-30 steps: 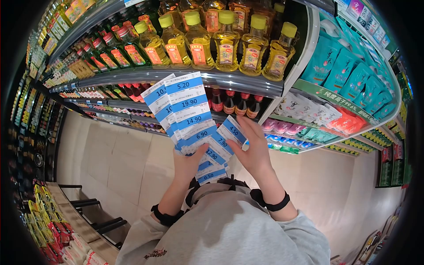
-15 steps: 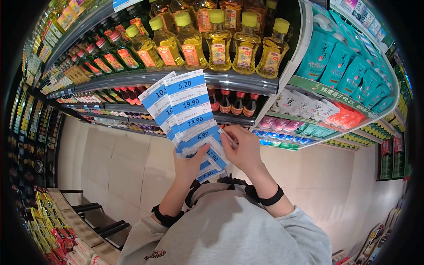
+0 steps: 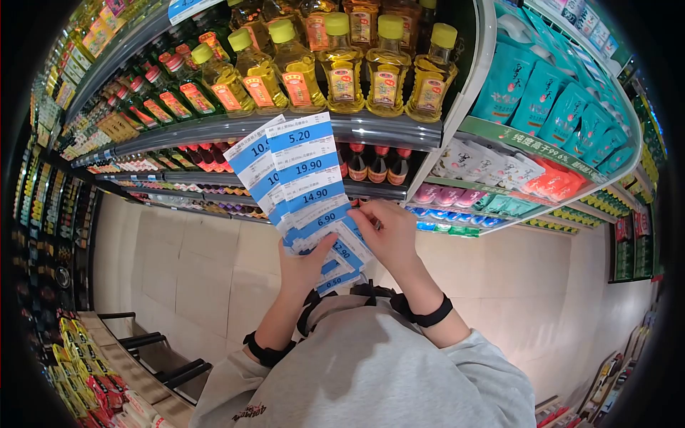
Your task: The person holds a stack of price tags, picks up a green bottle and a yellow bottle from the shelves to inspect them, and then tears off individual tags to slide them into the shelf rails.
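A fanned stack of blue-and-white price labels point(image 3: 308, 166) is held up in front of me, printed with figures such as 5.20, 19.90, 14.90 and 6.90. My left hand point(image 3: 305, 265) grips the stack low down, thumb lying across its front. At the right edge of the labels my right hand point(image 3: 391, 235) is closed, its thumb and curled fingers against the paper near the 6.90 strip. Smaller labels, one reading 12.90, overlap below the left thumb. What lies behind the stack is hidden.
Yellow-capped oil bottles point(image 3: 342, 71) line the shelf ahead, above a grey shelf edge strip point(image 3: 385, 133). Dark red-capped bottles point(image 3: 378, 167) stand one level lower. Teal packets point(image 3: 546, 93) fill the rounded end shelf at right. Yellow and red packets point(image 3: 78, 357) lie at lower left.
The right fingers have shifted slightly at the labels' edge; a small pale piece seen between them before is no longer visible. The shelves appear slightly shifted left and up in view.
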The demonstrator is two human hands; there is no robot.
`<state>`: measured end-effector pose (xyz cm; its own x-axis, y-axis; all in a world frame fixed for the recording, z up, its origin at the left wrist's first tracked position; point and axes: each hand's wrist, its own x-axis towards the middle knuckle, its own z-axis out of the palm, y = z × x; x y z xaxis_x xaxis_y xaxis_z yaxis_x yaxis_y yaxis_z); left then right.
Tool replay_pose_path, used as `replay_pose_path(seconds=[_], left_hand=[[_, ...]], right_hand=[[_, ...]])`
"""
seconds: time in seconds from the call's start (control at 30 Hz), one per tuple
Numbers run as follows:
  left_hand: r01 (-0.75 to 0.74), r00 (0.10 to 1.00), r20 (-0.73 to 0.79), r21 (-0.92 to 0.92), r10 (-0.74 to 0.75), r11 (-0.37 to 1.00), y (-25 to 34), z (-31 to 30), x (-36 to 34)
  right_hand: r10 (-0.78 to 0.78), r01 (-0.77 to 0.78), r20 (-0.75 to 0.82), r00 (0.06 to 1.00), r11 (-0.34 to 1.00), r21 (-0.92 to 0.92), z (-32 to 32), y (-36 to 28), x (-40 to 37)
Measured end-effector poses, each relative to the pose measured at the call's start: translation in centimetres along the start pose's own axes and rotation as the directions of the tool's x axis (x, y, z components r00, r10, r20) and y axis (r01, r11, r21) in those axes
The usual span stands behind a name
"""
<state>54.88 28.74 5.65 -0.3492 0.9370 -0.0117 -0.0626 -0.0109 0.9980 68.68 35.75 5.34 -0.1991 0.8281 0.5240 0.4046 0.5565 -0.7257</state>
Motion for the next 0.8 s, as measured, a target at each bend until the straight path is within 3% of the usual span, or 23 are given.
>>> replay_pose_path(seconds=[0.27, 0.33, 0.37, 0.43, 0.47, 0.5, 0.57, 0.7, 0.8], left_hand=[[0.035, 0.999, -0.004, -0.047, -0.036, 0.998, -0.3, -0.2, 0.0], [0.093, 0.996, 0.010, -0.084, -0.092, 0.992, -0.3, -0.3, -0.1], [0.090, 0.996, 0.021, -0.086, -0.089, 0.992, -0.4, -0.6, -0.1], [0.162, 0.984, 0.085, -0.041, -0.158, 0.986, -0.8, -1.2, 0.0], [0.161, 0.983, 0.092, -0.042, -0.157, 0.986, -0.9, -1.4, 0.1], [0.181, 0.975, 0.136, -0.023, -0.176, 0.983, -0.9, -1.6, 0.2], [0.201, 0.963, 0.184, -0.003, -0.197, 0.980, -0.9, -1.9, 0.4], [0.280, 0.931, 0.237, 0.022, -0.277, 0.960, -0.4, -2.6, 0.7], [0.360, 0.898, 0.263, 0.022, -0.353, 0.933, 0.1, -3.0, 1.1]], right_hand=[[0.042, -0.042, -0.006, 0.999, 0.999, 0.013, 0.0, 0.3, -0.6], [0.123, -0.127, 0.149, 0.981, 0.992, 0.017, -0.3, 0.5, -0.8], [0.124, -0.127, 0.139, 0.982, 0.992, 0.010, -0.6, 0.5, -0.7], [0.255, -0.400, 0.392, 0.884, 0.846, 0.353, -1.4, 0.6, -0.4], [0.196, -0.444, 0.486, 0.852, 0.763, 0.470, -0.9, 2.2, -0.9], [0.200, -0.444, 0.482, 0.853, 0.764, 0.469, -1.0, 2.7, -1.0], [0.077, -0.554, 0.682, 0.728, 0.651, 0.519, -1.2, 3.2, -1.2], [0.054, -0.453, 0.740, 0.671, 0.819, 0.352, -2.3, 4.9, -1.2], [0.105, -0.544, 0.743, 0.661, 0.748, 0.379, -3.0, 4.1, -0.8]])
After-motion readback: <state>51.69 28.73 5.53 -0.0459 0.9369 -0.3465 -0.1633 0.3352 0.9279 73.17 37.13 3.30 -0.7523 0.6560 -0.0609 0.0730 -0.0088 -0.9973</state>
